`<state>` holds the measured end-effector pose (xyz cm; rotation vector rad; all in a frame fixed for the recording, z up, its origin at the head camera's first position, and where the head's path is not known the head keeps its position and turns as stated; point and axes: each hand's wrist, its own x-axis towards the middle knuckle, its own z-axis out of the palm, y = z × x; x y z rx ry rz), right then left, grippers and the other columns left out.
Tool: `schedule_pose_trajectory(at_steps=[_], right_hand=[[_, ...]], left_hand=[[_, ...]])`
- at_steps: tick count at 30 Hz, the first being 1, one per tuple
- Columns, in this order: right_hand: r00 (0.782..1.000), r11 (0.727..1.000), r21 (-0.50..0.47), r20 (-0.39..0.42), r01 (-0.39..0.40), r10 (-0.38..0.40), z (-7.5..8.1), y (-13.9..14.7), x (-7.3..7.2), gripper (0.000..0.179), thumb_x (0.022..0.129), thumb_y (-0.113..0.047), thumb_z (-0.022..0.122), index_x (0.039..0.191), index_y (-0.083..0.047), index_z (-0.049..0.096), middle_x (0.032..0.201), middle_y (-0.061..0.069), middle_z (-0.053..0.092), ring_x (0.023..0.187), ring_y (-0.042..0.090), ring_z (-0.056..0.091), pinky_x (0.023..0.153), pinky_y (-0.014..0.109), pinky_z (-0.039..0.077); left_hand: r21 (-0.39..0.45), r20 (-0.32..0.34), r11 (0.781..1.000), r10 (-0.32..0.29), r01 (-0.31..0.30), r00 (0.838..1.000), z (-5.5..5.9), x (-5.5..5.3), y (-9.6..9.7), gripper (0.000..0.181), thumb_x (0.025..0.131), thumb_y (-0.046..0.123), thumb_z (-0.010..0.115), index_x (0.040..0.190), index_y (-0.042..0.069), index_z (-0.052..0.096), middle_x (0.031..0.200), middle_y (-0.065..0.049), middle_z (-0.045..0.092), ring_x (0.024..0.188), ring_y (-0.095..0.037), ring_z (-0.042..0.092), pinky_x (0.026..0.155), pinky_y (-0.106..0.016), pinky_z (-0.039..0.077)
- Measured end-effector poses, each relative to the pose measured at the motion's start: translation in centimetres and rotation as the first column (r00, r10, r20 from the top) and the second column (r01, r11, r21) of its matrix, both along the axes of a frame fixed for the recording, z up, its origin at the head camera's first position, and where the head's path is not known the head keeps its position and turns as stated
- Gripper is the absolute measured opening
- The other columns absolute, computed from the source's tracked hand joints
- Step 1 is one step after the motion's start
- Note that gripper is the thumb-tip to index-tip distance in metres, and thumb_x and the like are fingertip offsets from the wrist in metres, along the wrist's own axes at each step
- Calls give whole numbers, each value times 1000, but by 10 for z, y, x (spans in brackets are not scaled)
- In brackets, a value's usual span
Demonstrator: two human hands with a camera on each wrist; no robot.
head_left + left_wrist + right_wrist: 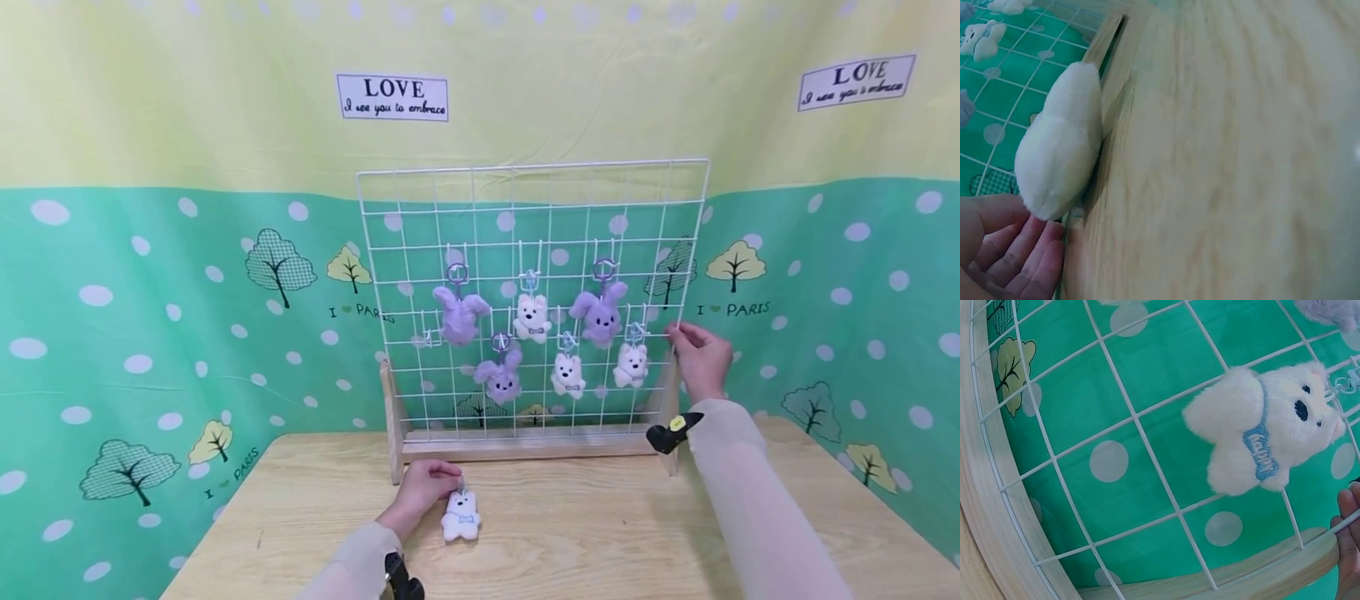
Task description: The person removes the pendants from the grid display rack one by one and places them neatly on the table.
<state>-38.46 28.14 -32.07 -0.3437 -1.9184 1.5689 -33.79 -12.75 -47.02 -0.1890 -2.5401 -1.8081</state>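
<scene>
A: What do we have in our grip?

B: Our left hand (420,496) pinches the bear (461,518) at its top, by the ring (462,484). The bear sits at four o'clock from that hand, facing us, between six and seven o'clock from the grid's middle. Whether it touches the table (570,525), we cannot tell.

A: And our right hand (703,358)?

B: It grips the edge of the grid (532,167) between three and four o'clock.

A: How do we do this well?

B: We'd keep the pinch high and light, fingers off the plush, leaving the ring's opening uncovered. On the right, we'd brace without pulling; a tug could shift the stand (532,449) and set the toys swinging.

A: Which toys?

B: Rabbits (460,321) towards nine, seven and past three o'clock; hung bears (533,317) near the middle, at five and at four. We'd pass all of them gently.
</scene>
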Motion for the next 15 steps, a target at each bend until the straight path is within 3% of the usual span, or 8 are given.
schedule_pose_trajectory(at_steps=[3,6,9,15], right_hand=[[1000,1000,-4,-1,-1,1,0,0,0,37,91,-33,61,122,-13,62,119,7,65,90,1,61,84,18,50],[1000,1000,-9,1,-2,2,1,-1,0,37,91,-33,61,122,-13,62,118,6,65,89,1,61,83,18,50],[1000,1000,-14,6,-3,3,2,-2,1,37,91,-33,61,122,-13,62,119,6,64,90,0,60,83,18,50],[1000,1000,-17,13,3,-3,1,-1,1,38,90,-34,61,122,-14,62,120,6,64,92,2,61,84,19,50]], left_hand=[[-4,-13,1000,6,-6,1000,7,-1,-4,16,79,0,69,94,-8,66,82,-9,68,73,-13,63,67,-31,55],[-2,-43,1000,16,-16,999,25,1,-8,20,81,2,69,98,-7,66,87,-11,69,77,-16,63,72,-32,55],[29,-89,999,32,-29,995,55,4,-10,23,83,5,68,103,-5,65,94,-14,69,84,-19,65,78,-32,54],[94,-157,993,82,-68,984,131,11,-14,30,85,15,69,112,3,64,105,-11,68,95,-22,64,88,-33,51]])
